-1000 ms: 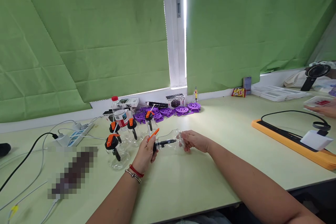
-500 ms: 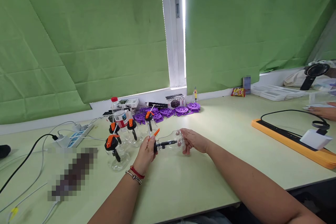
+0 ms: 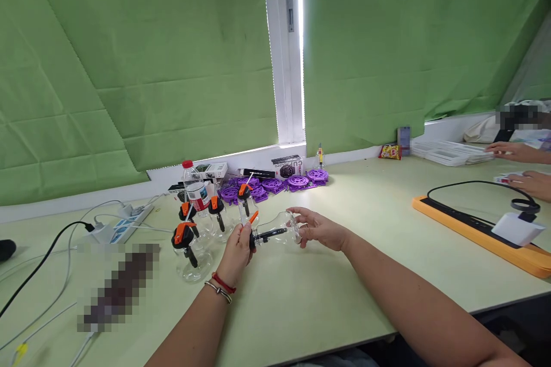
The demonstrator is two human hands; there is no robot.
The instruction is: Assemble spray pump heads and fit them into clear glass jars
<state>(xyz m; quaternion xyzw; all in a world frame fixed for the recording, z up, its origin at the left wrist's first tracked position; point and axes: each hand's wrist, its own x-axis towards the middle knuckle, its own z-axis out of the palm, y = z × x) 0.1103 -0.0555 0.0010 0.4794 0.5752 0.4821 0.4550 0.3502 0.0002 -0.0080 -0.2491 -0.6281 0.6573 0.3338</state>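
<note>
A clear bottle (image 3: 272, 228) with a black and orange dispenser top lies sideways in the air between my hands, its black inner tube showing through the wall. My left hand (image 3: 237, 249) is closed round the black top at the neck end; an orange lever and a clear spout stick up past the thumb. At the other end, my right hand (image 3: 318, 229) cups the round base with its fingers curved and loosely spaced. To the left, several similar bottles stand upright with black and orange tops (image 3: 183, 234), the nearest beside my left hand.
Behind the bottles are a red-capped drink bottle (image 3: 197, 189), purple round parts (image 3: 272, 185) and small boxes (image 3: 287, 165). A power strip (image 3: 129, 225) with cables lies left. An orange-edged bar (image 3: 477, 235) with a white charger (image 3: 519, 228) lies right, near another person's hands (image 3: 534, 183).
The held bottle has shifted slightly left and its inner tube sits at a different angle. My right hand's fingers have loosened and spread around the base. At far right, another person's hands have come further into view.
</note>
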